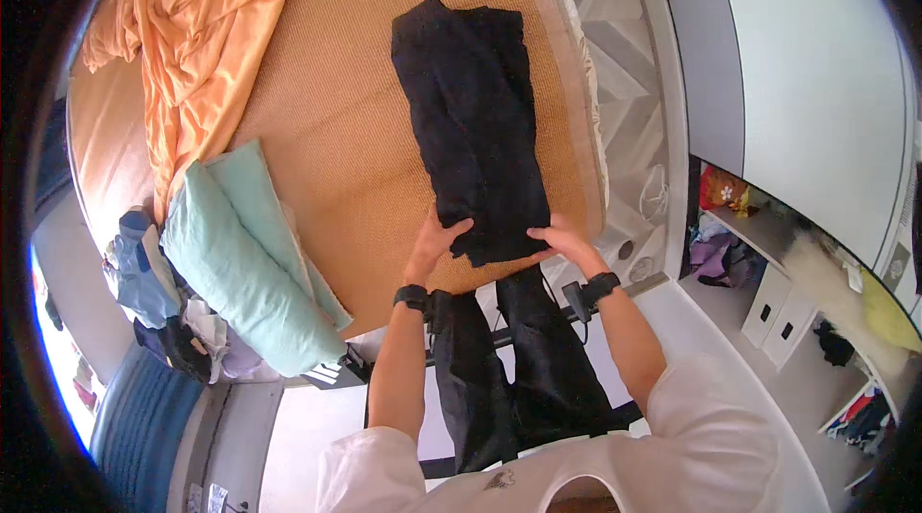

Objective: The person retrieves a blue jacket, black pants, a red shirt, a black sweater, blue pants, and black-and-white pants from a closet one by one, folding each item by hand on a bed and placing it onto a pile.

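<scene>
A black folded garment (472, 124), possibly trousers, lies lengthwise on the woven mat (338, 95) that covers the bed. Its near end is in both my hands at the bed's front edge. My left hand (433, 243) grips the near left corner, thumb on top of the cloth. At the near right corner, my right hand (565, 243) pinches the fabric with its thumb above and the fingers partly hidden beneath. The far end of the garment rests flat, with a slightly uneven edge.
An orange satin cover (209, 45) lies bunched at the far left. Nearer sits a folded mint-green quilt (245, 275) beside a pile of clothes (148, 282). On the right stands an open wardrobe (763, 275) with clothes on its shelves. A white cable (654, 192) lies on the floor.
</scene>
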Demonstrator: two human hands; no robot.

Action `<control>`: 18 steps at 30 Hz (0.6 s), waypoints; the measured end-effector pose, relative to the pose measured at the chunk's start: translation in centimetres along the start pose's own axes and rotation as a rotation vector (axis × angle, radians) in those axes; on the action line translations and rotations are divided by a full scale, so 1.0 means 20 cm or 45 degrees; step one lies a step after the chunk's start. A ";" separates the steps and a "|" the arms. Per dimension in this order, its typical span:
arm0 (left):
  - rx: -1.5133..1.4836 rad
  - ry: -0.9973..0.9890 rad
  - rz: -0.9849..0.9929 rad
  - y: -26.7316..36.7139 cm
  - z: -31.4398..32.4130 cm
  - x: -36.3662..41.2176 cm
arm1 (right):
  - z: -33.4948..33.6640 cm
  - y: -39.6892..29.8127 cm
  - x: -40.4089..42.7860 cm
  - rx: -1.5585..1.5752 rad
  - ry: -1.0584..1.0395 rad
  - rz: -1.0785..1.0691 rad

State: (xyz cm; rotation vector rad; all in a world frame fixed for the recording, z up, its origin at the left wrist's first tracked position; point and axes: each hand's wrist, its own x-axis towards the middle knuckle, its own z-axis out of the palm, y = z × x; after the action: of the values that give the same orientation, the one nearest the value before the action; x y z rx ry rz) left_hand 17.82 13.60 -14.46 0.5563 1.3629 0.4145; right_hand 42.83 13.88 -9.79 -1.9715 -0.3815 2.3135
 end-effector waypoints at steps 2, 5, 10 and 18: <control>-0.016 -0.030 -0.068 0.01 -0.05 -0.03 | 0.04 -0.01 -0.06 0.033 -0.083 0.112; -0.064 -0.199 -0.105 0.06 0.00 -0.04 | -0.10 0.19 0.02 -0.288 0.024 -0.042; -0.063 -0.255 -0.313 -0.05 0.07 -0.09 | -0.09 0.29 0.19 -0.791 0.473 -0.514; -1.067 -0.041 -0.631 -0.02 0.13 -0.34 | -0.02 0.09 -0.11 -0.064 0.138 0.023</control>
State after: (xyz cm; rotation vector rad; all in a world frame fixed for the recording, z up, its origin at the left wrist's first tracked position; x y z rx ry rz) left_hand 19.15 8.93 -8.94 -0.4563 1.1150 0.5130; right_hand 43.76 11.77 -8.20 -2.1208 -0.4184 2.2166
